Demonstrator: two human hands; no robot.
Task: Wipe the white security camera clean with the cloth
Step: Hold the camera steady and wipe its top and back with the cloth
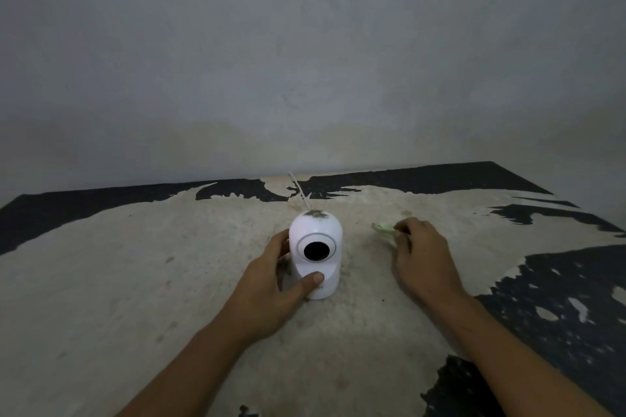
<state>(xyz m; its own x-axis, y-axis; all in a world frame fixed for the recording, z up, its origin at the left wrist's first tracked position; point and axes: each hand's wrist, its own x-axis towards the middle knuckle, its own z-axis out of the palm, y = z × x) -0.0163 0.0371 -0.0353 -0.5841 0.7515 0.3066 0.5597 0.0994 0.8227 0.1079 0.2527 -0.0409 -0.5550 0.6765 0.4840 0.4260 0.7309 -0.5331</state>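
Camera [315,256] upright mid-table [101,281], dirt on its dome; left hand [271,284] grip closed round its base. Right hand [418,252] curls loosely over the cloth [382,228] just right; hold unclear. Risks: wiping could smear grit across the lens, or tip the camera should the base hold slacken.

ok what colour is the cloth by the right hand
Pale green cloth, mostly hidden under the right hand; the head view, the only one, shows it.

1. The cloth [382,227] is mostly covered by the right hand [420,257]; only a pale green edge is seen at its far left.
2. The left side of the security camera [315,254] is hidden behind the left hand [271,294].
3. Both forearms are cut off by the near edge.
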